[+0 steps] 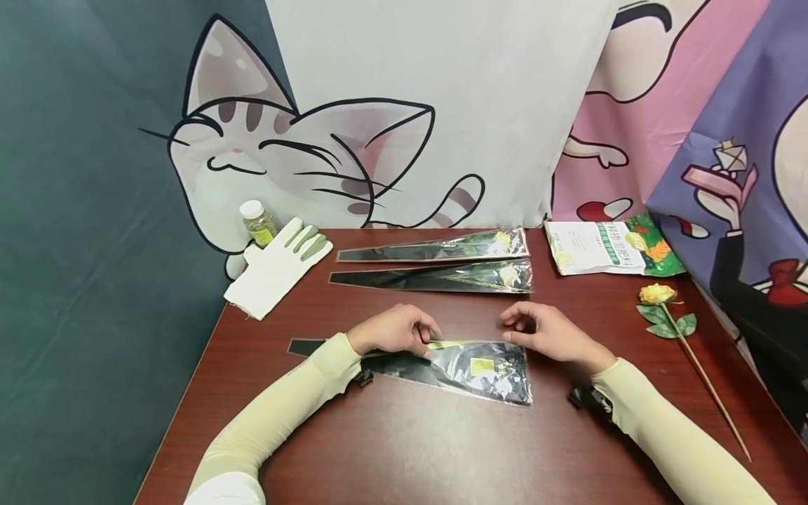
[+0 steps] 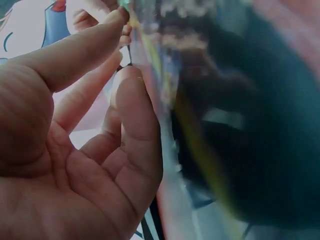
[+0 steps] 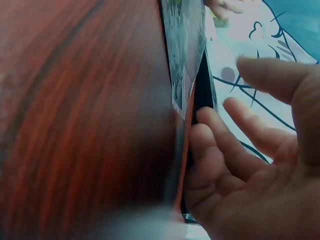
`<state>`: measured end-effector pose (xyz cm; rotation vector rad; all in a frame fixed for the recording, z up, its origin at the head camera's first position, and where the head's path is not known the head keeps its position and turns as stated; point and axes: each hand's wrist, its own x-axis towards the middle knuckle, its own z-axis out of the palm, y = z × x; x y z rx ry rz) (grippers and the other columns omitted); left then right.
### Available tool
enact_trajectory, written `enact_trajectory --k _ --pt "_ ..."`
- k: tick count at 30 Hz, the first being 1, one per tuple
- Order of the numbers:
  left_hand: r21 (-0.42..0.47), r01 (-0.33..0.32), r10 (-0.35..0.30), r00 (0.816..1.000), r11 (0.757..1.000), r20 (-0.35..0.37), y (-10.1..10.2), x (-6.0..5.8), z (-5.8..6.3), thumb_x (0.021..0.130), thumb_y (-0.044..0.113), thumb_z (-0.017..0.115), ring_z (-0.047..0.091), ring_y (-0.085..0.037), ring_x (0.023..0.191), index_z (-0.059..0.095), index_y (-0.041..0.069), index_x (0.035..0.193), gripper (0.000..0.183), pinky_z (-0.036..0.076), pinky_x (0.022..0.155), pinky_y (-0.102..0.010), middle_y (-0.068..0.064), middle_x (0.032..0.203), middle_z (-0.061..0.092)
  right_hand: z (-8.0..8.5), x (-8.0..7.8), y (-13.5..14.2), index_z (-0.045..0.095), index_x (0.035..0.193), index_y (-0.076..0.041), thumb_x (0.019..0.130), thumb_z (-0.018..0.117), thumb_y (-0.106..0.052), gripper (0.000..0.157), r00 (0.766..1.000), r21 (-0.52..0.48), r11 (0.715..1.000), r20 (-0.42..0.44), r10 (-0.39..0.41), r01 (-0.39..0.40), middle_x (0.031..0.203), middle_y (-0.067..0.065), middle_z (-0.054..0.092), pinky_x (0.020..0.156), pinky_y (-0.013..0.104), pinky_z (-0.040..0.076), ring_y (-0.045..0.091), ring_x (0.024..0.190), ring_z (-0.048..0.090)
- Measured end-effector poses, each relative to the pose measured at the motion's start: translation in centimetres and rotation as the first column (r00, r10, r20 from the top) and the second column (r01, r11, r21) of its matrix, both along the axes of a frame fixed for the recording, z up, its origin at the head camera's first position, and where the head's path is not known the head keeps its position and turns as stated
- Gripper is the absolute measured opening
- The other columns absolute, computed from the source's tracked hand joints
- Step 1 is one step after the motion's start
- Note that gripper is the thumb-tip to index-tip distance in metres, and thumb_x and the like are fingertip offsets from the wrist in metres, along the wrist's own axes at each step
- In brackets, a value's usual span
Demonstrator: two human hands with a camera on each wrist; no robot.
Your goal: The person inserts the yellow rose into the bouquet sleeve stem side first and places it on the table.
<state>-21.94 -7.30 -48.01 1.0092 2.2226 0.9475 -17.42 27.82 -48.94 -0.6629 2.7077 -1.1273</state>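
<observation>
A dark flower sleeve with a clear, shiny front (image 1: 467, 375) lies flat on the table, its wide end to the right. It bears a small yellow label (image 1: 482, 367), and a yellow-green strip runs near its upper edge. My left hand (image 1: 394, 330) rests at that upper edge, fingers loosely bent; in the left wrist view the thumb and fingers (image 2: 135, 115) stand apart beside the blurred sleeve. My right hand (image 1: 552, 335) hovers by the sleeve's upper right corner, fingers relaxed and slightly bent. In the right wrist view, nothing lies between its thumb and fingers (image 3: 220, 145).
Two wrapped yellow flowers in sleeves (image 1: 435, 247) lie behind my hands. A white glove (image 1: 274, 270) and a white-capped jar (image 1: 259, 224) are at the back left. A printed packet (image 1: 609, 245) and a loose yellow rose (image 1: 658, 293) are on the right of the table (image 1: 404, 456).
</observation>
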Motion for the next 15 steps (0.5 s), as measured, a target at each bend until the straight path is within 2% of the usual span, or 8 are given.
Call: enact_trajectory --k 3,7,11,15 --pt "-0.049 0.041 -0.043 0.998 0.998 -0.043 0.23 0.07 -0.49 0.083 0.014 0.092 0.055 0.001 0.065 0.084 0.02 0.111 0.03 0.048 0.063 -0.017 0.007 0.082 0.067 0.03 0.5 0.06 0.075 0.117 -0.011 0.09 0.087 -0.023 0.032 0.998 0.043 0.997 -0.027 0.058 -0.057 0.105 0.001 0.074 0.078 0.027 0.057 0.013 0.089 0.066" --pt "-0.092 0.063 -0.073 0.991 0.994 -0.11 0.55 -0.08 -0.54 0.08 0.016 0.095 0.051 0.001 0.063 0.085 0.023 0.108 0.03 0.046 0.062 -0.016 0.01 0.077 0.064 0.09 0.79 0.03 0.074 0.117 -0.012 0.086 0.091 -0.027 0.038 0.993 0.114 0.988 -0.054 0.109 -0.102 0.096 -0.002 0.068 0.074 0.025 0.052 0.014 0.085 0.061" --pt "-0.112 0.065 -0.079 0.989 0.992 -0.127 0.69 -0.2 -0.43 0.079 0.019 0.096 0.051 0.001 0.065 0.086 0.024 0.106 0.03 0.046 0.064 -0.017 0.012 0.075 0.064 0.1 0.76 -0.09 0.074 0.115 -0.013 0.084 0.092 -0.032 0.04 0.991 0.16 0.979 -0.021 0.132 -0.127 0.088 -0.006 0.062 0.071 0.024 0.047 0.008 0.081 0.056" --pt "-0.112 0.057 -0.07 0.991 0.992 -0.113 0.69 -0.31 -0.58 0.078 0.019 0.096 0.053 0.002 0.068 0.086 0.026 0.105 0.03 0.046 0.064 -0.016 0.012 0.075 0.064 0.13 0.69 0.08 0.074 0.104 -0.018 0.085 0.091 -0.036 0.031 0.994 0.167 0.98 0.04 0.105 -0.11 0.079 -0.01 0.059 0.066 0.022 0.045 0.002 0.072 0.052"
